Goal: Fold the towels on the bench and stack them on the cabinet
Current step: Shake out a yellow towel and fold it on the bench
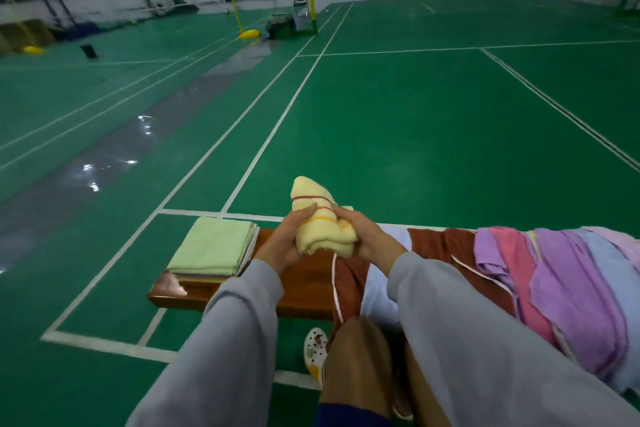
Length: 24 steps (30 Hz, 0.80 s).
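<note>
A folded pale yellow towel (320, 218) with red and orange stripes is held up above the wooden bench (301, 282). My left hand (282, 241) grips its left side and my right hand (363, 232) grips its right side. On the bench's left end lies a stack of folded towels (214, 246) with a light green one on top. To the right, unfolded towels cover the bench: a brown one (436, 246), a white one (377, 295), then pink, purple and pale blue ones (568, 274). No cabinet is in view.
The bench stands on a green badminton court floor (381, 121) with white lines. Yellow net posts (235, 7) and a chair (300, 7) stand far back. My knees and a white shoe (314, 350) are below the bench's front edge.
</note>
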Each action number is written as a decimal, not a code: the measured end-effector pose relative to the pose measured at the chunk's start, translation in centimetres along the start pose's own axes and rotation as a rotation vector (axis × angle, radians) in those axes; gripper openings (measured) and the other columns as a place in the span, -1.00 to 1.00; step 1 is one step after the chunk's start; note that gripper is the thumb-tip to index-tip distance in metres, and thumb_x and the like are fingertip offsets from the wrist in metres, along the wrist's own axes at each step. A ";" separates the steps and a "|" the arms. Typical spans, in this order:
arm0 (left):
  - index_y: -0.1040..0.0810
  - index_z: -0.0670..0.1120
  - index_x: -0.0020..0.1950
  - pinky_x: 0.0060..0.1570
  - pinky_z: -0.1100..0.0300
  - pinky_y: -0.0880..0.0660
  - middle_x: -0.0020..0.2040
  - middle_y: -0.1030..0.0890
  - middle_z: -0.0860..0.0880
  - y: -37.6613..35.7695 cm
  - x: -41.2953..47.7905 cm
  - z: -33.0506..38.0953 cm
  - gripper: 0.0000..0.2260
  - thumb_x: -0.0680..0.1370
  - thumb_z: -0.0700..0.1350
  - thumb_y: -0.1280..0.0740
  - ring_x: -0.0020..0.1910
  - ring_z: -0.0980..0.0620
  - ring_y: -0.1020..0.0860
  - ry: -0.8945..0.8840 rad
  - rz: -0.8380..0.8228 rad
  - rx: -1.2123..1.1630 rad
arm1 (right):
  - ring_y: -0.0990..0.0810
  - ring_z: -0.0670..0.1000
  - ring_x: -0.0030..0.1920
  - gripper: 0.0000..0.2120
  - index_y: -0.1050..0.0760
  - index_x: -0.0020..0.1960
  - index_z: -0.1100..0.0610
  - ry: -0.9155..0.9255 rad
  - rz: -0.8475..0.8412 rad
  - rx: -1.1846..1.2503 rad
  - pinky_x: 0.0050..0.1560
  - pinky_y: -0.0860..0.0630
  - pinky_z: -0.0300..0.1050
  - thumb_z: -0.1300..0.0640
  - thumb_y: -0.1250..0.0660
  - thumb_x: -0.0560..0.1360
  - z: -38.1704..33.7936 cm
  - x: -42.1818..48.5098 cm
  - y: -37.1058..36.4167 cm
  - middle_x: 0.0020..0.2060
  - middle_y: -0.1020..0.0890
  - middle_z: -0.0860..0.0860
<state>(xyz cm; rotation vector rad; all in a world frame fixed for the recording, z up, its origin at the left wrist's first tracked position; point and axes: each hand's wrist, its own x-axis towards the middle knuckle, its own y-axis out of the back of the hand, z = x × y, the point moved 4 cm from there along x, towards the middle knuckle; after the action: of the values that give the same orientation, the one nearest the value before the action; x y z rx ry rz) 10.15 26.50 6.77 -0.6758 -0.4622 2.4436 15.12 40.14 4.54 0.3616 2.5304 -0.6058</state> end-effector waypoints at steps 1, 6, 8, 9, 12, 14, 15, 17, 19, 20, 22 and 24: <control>-0.54 -0.26 0.30 -0.12 0.03 -0.68 0.05 -0.69 -0.24 1.8 -0.3 1.0 -0.67 0.66 -0.05 -0.31 -0.05 -0.16 -0.70 -0.022 0.019 0.019 | -0.68 0.20 0.00 -0.55 -0.57 0.31 0.22 0.018 0.021 -0.012 0.01 -0.64 0.12 -0.01 -0.47 0.53 -0.1 0.8 -1.7 0.10 -0.68 0.22; -0.52 -0.26 0.34 -0.20 0.07 -0.62 0.08 -0.68 -0.27 12.6 -2.2 4.1 -0.65 0.67 -0.04 -0.31 -0.05 -0.16 -0.68 -0.013 0.248 0.227 | -0.72 0.26 0.02 -0.32 -0.55 0.31 0.24 -0.001 0.024 -0.199 -0.07 -0.68 0.24 0.16 -0.61 0.22 1.5 5.7 -8.1 0.05 -0.71 0.23; -0.54 -0.29 0.32 -0.17 0.02 -0.61 0.02 -0.68 -0.29 17.4 -2.8 4.2 -0.62 0.62 -0.05 -0.37 -0.10 -0.20 -0.66 0.057 0.368 0.329 | -0.71 0.24 -0.05 -0.46 -0.53 0.26 0.24 -0.019 0.054 -0.319 -0.25 -0.67 0.13 0.22 -0.58 0.31 2.3 5.8 -11.3 0.04 -0.70 0.25; -0.56 -0.28 0.31 -0.11 -0.03 -0.62 0.05 -0.68 -0.30 19.1 -3.2 4.2 -0.61 0.58 -0.05 -0.41 -0.07 -0.22 -0.66 0.092 0.405 0.358 | -0.71 0.23 -0.07 -0.52 -0.53 0.24 0.25 -0.032 0.059 -0.358 -0.30 -0.66 0.09 0.24 -0.55 0.35 2.8 6.4 -12.7 0.04 -0.68 0.26; -0.60 -0.22 0.26 -0.11 -0.03 -0.64 0.08 -0.70 -0.26 23.4 -3.8 5.2 -0.66 0.55 -0.07 -0.45 -0.01 -0.23 -0.68 0.114 0.490 0.332 | -0.69 0.23 -0.07 -0.49 -0.50 0.26 0.26 -0.059 0.042 -0.403 -0.25 -0.68 0.13 0.25 -0.54 0.35 4.3 8.9 -16.4 0.05 -0.67 0.26; -0.55 -0.21 0.32 -0.02 -0.08 -0.65 0.11 -0.70 -0.25 25.1 -3.7 7.0 -0.61 0.54 -0.12 -0.46 0.07 -0.26 -0.68 0.046 0.500 0.325 | -0.69 0.22 -0.03 -0.47 -0.48 0.24 0.27 -0.038 0.050 -0.379 -0.12 -0.69 0.12 0.26 -0.56 0.33 4.4 10.3 -18.6 0.04 -0.66 0.24; -0.55 -0.20 0.33 0.05 -0.10 -0.64 0.13 -0.69 -0.25 25.6 -3.7 8.1 -0.63 0.55 -0.15 -0.45 0.11 -0.27 -0.67 0.001 0.503 0.328 | -0.68 0.19 -0.04 -0.53 -0.49 0.20 0.27 0.002 0.066 -0.363 -0.12 -0.66 0.03 0.29 -0.55 0.34 4.1 10.7 -19.5 0.00 -0.66 0.22; -0.56 -0.15 0.30 0.11 -0.15 -0.63 0.14 -0.70 -0.24 27.4 -3.2 9.7 -0.70 0.57 -0.19 -0.44 0.13 -0.27 -0.67 -0.060 0.530 0.323 | -0.64 0.13 -0.05 -0.67 -0.49 0.10 0.23 0.077 0.085 -0.322 -0.13 -0.58 -0.07 0.32 -0.52 0.41 3.8 12.2 -20.8 -0.08 -0.65 0.12; -0.56 -0.12 0.29 0.11 -0.18 -0.63 0.14 -0.69 -0.21 29.3 -2.4 10.7 -0.68 0.55 -0.18 -0.47 0.09 -0.24 -0.68 -0.092 0.601 0.382 | -0.66 0.11 -0.02 -0.68 -0.50 0.12 0.21 0.087 0.077 -0.321 -0.05 -0.64 -0.03 0.28 -0.52 0.43 4.8 14.4 -21.6 -0.01 -0.68 0.11; -0.57 -0.13 0.29 0.12 -0.17 -0.63 0.14 -0.68 -0.19 30.6 -1.8 10.7 -0.67 0.54 -0.17 -0.48 0.08 -0.22 -0.67 -0.084 0.658 0.472 | -0.67 0.12 0.02 -0.67 -0.52 0.16 0.18 0.066 0.054 -0.358 -0.01 -0.67 0.03 0.25 -0.52 0.44 5.7 15.3 -21.9 0.07 -0.69 0.13; -0.57 -0.13 0.31 0.14 -0.07 -0.61 0.10 -0.64 -0.15 33.0 -1.2 10.1 -0.66 0.54 -0.17 -0.47 0.06 -0.17 -0.64 -0.047 0.801 0.740 | -0.66 0.15 0.10 -0.66 -0.50 0.23 0.15 -0.022 -0.025 -0.473 -0.04 -0.69 0.12 0.23 -0.49 0.49 8.2 17.1 -22.3 0.15 -0.66 0.13; -0.60 -0.14 0.30 0.07 0.07 -0.56 0.04 -0.62 -0.12 34.5 -1.0 8.7 -0.67 0.53 -0.19 -0.45 0.00 -0.11 -0.59 -0.010 0.870 0.882 | -0.64 0.16 0.13 -0.64 -0.48 0.29 0.16 -0.071 -0.052 -0.533 -0.15 -0.70 0.07 0.27 -0.44 0.52 10.2 17.6 -22.3 0.18 -0.63 0.12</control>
<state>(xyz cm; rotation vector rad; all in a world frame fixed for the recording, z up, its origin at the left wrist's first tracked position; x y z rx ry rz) -8.48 -2.65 -1.45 -0.5038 1.0888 2.9923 -3.44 18.33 -4.95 0.0786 2.5147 0.0500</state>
